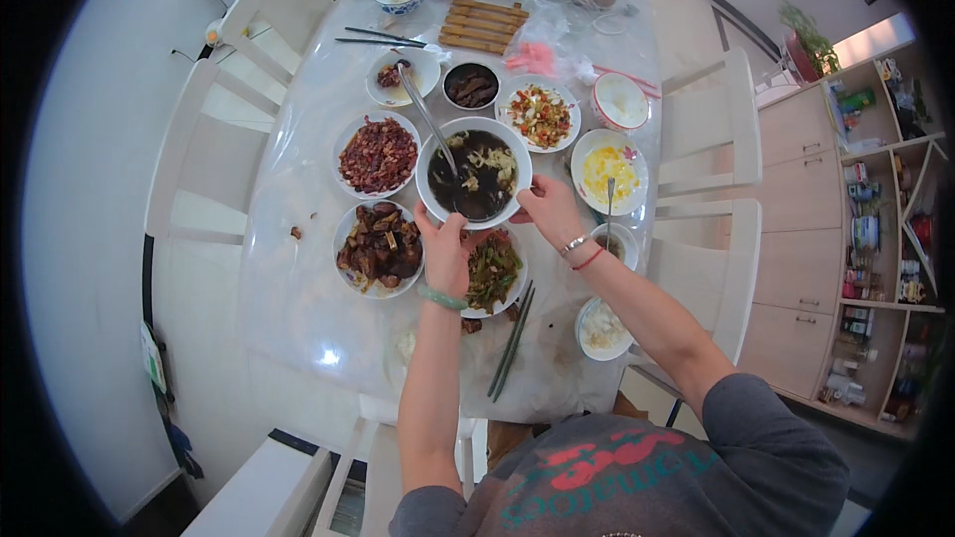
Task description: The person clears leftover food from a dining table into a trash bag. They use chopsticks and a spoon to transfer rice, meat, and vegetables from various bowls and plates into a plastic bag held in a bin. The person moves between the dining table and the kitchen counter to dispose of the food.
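A white bowl of dark soup (481,176) with pale egg-like shreds is held over the middle of the table. My left hand (445,247) grips its near rim, and a green bangle circles that wrist. On the bowl's right side, my right hand (550,207) has its thumb at the rim. A metal ladle (430,119) leans in the soup, its handle pointing up and to the left. Partly hidden beneath the bowl and my left hand is a plate of green stir-fried vegetables (494,273). Braised dark meat chunks (378,247) fill the plate left of my left hand.
Around the bowl stand a plate of reddish-brown food (378,154), a chopped pepper dish (539,114) and a yellow dish with a spoon (609,171). Green chopsticks (512,342) and a rice bowl (602,326) lie nearer me. A bamboo trivet (483,23) sits farther back. Chairs flank the table.
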Demonstrator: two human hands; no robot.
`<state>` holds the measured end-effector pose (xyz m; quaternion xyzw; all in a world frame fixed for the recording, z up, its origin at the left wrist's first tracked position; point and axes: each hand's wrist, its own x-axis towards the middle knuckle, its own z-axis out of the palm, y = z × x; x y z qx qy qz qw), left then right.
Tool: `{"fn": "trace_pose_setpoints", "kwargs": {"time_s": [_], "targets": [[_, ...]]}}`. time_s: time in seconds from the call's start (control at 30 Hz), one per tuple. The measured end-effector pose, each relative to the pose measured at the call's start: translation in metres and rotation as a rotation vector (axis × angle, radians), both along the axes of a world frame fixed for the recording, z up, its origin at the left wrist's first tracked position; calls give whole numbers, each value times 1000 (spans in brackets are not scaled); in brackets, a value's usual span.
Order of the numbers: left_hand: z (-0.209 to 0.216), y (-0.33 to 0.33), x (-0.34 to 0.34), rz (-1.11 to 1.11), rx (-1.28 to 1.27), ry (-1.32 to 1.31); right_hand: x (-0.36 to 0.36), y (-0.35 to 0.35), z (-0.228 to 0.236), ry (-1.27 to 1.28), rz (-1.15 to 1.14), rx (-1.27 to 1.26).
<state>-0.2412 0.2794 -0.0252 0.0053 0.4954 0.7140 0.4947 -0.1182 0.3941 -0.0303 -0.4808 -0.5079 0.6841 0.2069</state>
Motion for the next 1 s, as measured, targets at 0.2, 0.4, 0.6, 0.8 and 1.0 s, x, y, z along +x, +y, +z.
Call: {"fn": "trace_pose_setpoints", "kwargs": {"time_s": [0.2,0.4,0.6,0.8,1.0], "targets": [[29,-59,55,119,110,-63,55,-47,39,-58,180,-52],[62,-147,129,183,110,-110,105,-78,90,-253,280,759],[98,-236,237,358,83,-114,93,-148,142,-230,664,819],[118,-341,355,587,53,-117,129,-285,148,-254,1086,961],[131,-447,474,867,56,-138,209,-426,177,14,1328,1088]]}}
